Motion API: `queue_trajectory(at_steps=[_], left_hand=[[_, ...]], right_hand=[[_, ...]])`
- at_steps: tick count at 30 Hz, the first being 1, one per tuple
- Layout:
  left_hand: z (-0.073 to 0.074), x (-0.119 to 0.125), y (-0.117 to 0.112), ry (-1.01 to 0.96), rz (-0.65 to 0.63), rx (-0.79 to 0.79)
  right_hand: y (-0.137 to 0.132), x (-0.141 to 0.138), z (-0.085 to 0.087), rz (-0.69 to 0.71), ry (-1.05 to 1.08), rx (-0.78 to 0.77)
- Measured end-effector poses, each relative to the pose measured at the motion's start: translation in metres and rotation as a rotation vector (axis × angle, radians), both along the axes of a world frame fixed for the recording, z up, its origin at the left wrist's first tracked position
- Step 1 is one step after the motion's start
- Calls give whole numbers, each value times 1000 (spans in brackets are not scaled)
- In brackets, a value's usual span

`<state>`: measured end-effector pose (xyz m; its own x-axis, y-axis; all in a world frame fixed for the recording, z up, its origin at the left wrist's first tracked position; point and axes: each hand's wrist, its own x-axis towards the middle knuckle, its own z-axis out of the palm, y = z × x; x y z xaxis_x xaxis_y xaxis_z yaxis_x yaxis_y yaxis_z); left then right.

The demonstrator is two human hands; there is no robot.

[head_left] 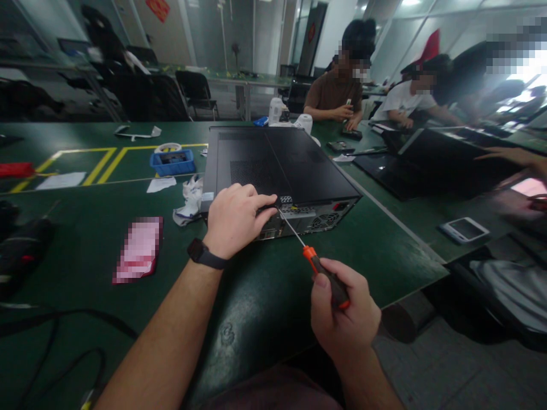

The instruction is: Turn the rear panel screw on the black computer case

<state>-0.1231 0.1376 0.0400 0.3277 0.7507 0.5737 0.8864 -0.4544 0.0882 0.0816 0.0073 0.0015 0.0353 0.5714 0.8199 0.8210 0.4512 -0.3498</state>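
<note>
A black desktop computer case [252, 154] lies flat on the green table, its rear panel with ports and a fan grille [325, 221] facing me. My right hand [342, 302] is wrapped round the orange and black handle of a screwdriver [314, 259]. The shaft slants up and left, and its tip meets the top rear edge of the case. At that spot is my left hand [235, 216], with a black watch on its wrist. Its thumb and forefinger are pinched together beside the tip; whatever lies between them is too small to make out.
Left of the case are a blue bin [172, 164], crumpled white plastic [189, 199] and a pink packet [139, 250]. A power drill [25, 250] and cables lie far left. At right are a black laptop [431, 156], a phone [464, 229] and another person's hand [513, 156]; people sit across the table.
</note>
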Motion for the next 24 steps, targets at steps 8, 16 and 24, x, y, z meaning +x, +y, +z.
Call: queue_trajectory(at_steps=[8, 16, 24], left_hand=[[-1, 0, 0, -6, -1, 9], [-1, 0, 1, -11, 2, -5], [0, 0, 0, -13, -2, -15]], right_hand=[[0, -1, 8, 38, 17, -42], [2, 1, -1, 8, 15, -18], [2, -1, 7, 11, -13, -29]])
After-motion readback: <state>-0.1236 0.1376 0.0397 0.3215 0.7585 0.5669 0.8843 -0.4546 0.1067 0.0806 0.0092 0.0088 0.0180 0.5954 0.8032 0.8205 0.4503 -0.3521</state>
